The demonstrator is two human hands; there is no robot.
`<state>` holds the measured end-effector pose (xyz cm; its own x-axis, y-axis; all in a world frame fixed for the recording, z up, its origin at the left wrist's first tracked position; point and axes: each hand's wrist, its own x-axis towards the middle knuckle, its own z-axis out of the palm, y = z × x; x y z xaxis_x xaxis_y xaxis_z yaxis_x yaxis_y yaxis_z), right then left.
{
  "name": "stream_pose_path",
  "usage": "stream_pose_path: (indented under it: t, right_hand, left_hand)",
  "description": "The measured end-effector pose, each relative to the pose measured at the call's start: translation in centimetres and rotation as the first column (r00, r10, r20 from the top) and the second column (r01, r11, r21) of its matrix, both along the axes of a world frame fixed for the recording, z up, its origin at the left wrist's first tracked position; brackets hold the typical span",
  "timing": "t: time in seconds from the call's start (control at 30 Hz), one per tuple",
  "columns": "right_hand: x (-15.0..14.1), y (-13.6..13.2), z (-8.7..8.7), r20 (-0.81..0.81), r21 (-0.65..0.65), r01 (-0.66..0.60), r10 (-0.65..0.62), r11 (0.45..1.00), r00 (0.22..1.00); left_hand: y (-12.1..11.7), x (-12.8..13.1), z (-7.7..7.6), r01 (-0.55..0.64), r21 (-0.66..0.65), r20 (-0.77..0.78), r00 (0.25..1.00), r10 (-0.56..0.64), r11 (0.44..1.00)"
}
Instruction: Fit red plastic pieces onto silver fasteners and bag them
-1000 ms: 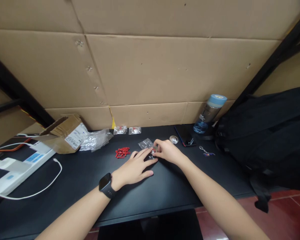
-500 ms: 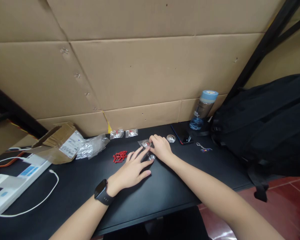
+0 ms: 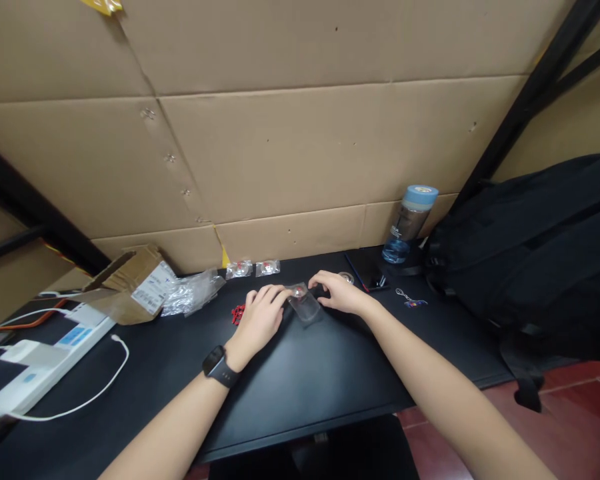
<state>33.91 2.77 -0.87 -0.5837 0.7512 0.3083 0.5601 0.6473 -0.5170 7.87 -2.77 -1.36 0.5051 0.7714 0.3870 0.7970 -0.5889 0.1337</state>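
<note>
A small clear plastic bag (image 3: 306, 310) is between my hands on the black table, with a shiny round piece with a red spot (image 3: 299, 291) in its far end. The fingers of my left hand (image 3: 264, 313) are closed at the bag's upper left edge; its thumb is mostly hidden. At the bag's right side, my right hand (image 3: 339, 293) is curved, thumb and forefinger apart with a gap between them. Red cord (image 3: 237, 314) lies partly hidden behind my left hand. Beyond my right hand a silver disc (image 3: 347, 277) shows in part.
Two small bagged pieces (image 3: 239, 269) lie near the cardboard wall. To the left are plastic bags (image 3: 190, 293), an open carton (image 3: 130, 283) and a power strip (image 3: 50, 363) with a white cable. A phone (image 3: 373, 273), bottle (image 3: 405, 227), keychain (image 3: 411, 300) and backpack (image 3: 530, 253) occupy the right.
My hands have moved apart, the right one to the right, its fingers off the round piece. The bag now shows more fully between them. The view has shifted slightly.
</note>
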Motion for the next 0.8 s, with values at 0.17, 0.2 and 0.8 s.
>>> stream_pose_path:
  t: [0.17, 0.2, 0.8]
  right_hand:
    - [-1.1, 0.0, -0.9, -0.064, 0.009, -0.041, 0.041, 0.999, 0.997]
    - [-1.2, 0.0, -1.0, -0.073, 0.0, -0.046, 0.046, 0.999, 0.996]
    - [-3.2, -0.7, -2.3, 0.069, 0.07, 0.314, -0.318, 0.947, 0.946]
  left_hand:
    - [0.0, 1.1, -0.1, -0.012, 0.045, -0.013, 1.0, 0.013, 0.999]
    - [-0.1, 1.1, -0.1, -0.019, 0.042, 0.005, 1.0, 0.019, 0.999]
    - [0.0, 1.7, -0.5, -0.234, -0.004, 0.114, 0.966, 0.233, 0.972]
